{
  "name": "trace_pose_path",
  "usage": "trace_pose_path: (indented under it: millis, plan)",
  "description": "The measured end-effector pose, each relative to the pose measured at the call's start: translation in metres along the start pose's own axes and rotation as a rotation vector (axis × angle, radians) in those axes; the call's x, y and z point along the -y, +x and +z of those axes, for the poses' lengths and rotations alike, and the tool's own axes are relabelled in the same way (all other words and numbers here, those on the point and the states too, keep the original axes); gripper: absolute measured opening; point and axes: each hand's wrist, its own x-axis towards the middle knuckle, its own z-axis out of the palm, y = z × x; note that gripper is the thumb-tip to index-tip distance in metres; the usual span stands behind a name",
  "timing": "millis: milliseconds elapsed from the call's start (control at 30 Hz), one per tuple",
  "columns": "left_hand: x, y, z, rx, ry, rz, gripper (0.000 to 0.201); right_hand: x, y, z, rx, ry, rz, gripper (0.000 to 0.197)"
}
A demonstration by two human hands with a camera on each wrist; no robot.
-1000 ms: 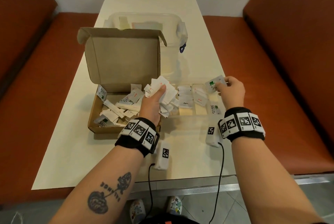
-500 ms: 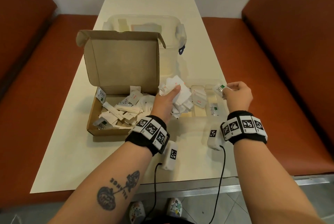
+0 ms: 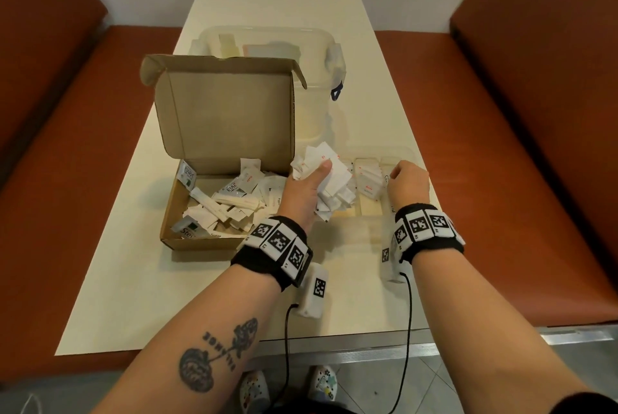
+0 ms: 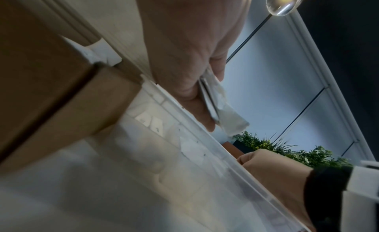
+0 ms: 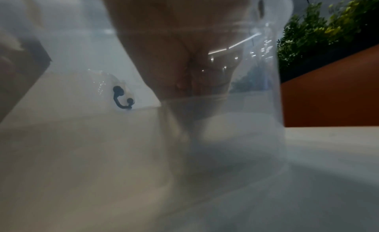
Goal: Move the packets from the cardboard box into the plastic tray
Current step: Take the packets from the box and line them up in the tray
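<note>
1. A bunch of packets [image 3: 326,176] is gripped in the curled fingers of the left hand [image 3: 302,191], just past the right edge of the cardboard box [image 3: 187,209], over the near-left cells of the plastic tray [image 3: 413,154].
2. Right hand [image 3: 408,183] is lowered into the tray's right end; fingers curled, contents cannot be told.
3. Bunch is best lowered below the rim before release.
4. Loose packets [image 3: 234,203] remain in the box behind the left fingers.

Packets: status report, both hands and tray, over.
Left hand grips a packet bunch beside the cardboard box. Right hand curled low over the plastic tray, contents hidden. Many packets remain boxed. Nothing blocking.
</note>
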Motion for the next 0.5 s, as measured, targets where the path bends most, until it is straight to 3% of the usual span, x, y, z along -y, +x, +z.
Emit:
trace_pose_path:
  millis: [200, 367, 500]
  plan:
    - [0.001, -0.001, -0.002, 0.017, -0.009, 0.014, 0.038, 0.001, -0.001, 0.001, 0.056, -0.152, -0.04, 0.026]
    - [0.005, 0.006, -0.01, 0.054, 0.003, 0.02, 0.006, 0.002, -0.001, 0.001, 0.08, -0.228, -0.049, 0.029]
    - [0.005, 0.008, -0.016, 0.065, 0.008, 0.006, 0.019, 0.005, -0.001, -0.003, 0.071, -0.306, -0.083, 0.028]
